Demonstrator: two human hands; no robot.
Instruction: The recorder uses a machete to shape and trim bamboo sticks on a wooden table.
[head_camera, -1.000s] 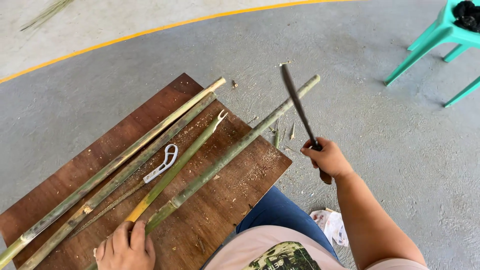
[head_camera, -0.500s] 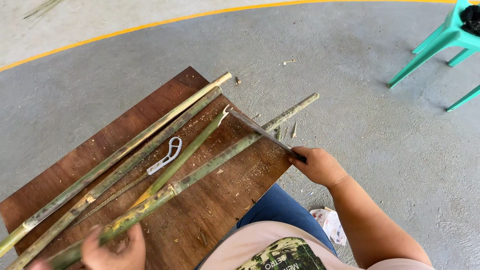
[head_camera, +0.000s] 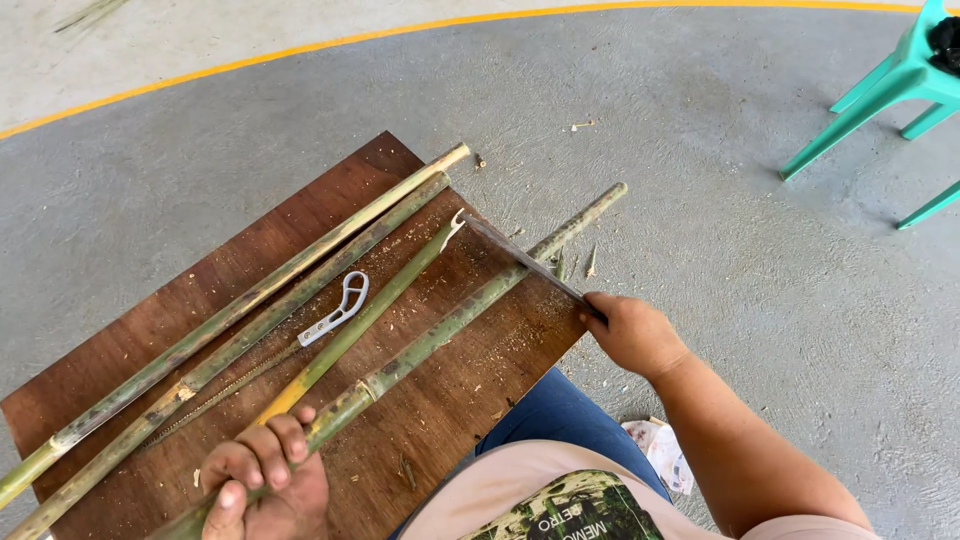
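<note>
Your left hand (head_camera: 265, 475) is wrapped around the near end of a long green bamboo stalk (head_camera: 470, 305) lying diagonally across the brown wooden board (head_camera: 450, 420). Your right hand (head_camera: 632, 333) is clenched on a long dark metal blade (head_camera: 520, 258), its edge laid across the stalk.

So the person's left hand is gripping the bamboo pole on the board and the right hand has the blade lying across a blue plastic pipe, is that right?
Not quite. In the head view the right hand lays the blade across the same green bamboo pole that the left hand grips on the wooden board; it is not a blue plastic pipe.
</note>
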